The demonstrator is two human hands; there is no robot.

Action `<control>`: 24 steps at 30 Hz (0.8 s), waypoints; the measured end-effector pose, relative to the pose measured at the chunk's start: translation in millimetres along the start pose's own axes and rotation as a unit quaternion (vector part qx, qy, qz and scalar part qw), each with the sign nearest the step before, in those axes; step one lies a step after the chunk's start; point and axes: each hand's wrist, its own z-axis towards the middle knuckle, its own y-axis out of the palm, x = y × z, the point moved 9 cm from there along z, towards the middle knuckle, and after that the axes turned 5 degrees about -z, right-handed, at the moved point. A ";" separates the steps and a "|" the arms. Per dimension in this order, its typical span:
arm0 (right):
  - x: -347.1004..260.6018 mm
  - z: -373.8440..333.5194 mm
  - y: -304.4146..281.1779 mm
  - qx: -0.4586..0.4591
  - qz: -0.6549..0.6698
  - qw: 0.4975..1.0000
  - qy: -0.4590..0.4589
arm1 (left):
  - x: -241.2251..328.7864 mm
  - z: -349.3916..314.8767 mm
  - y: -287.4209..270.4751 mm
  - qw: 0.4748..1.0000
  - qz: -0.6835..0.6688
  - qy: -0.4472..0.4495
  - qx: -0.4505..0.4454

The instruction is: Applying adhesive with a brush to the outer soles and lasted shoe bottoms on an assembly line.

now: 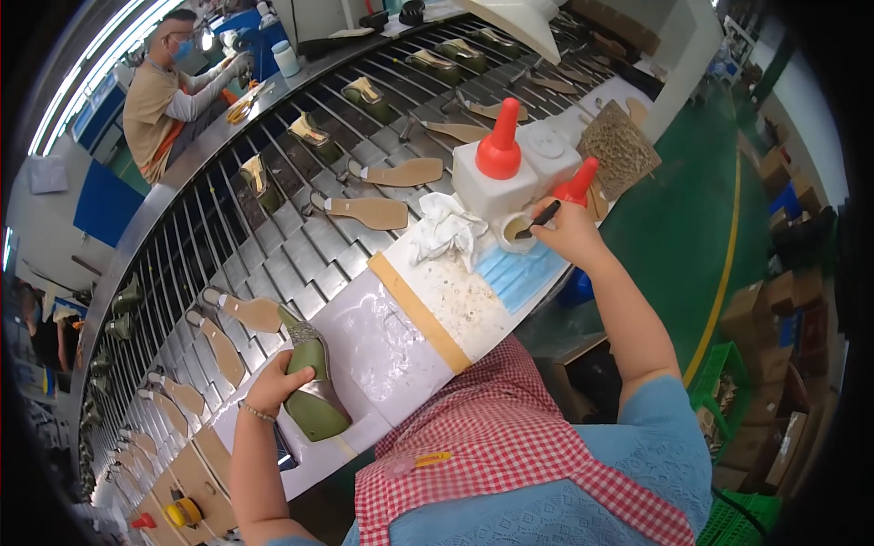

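My left hand [270, 384] is wrapped round a green shoe last [319, 414] with a strappy, glittery upper on it, held over the near left of the white work board [373, 341]. Between the fingers of my right hand [574, 235] is a small brush [546, 216] with a black handle. Its lower end is inside a small white pot [515, 221], so the bristles are hidden. A crumpled white cloth [448, 229] lies left of the pot, and a blue face mask [519, 276] lies just in front of it.
White bottles with red nozzle caps [499, 159] stand behind the pot. Tan soles [371, 214] and green lasts [366, 98] sit along the slatted metal conveyor [273, 273]. A co-worker [164, 100] sits across it. Green crates [728, 382] and cartons stand at right.
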 end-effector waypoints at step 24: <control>113.1 -41.9 91.7 -0.063 0.750 0.557 0.352 | 55.0 -34.3 126.5 0.903 -0.181 0.359 0.151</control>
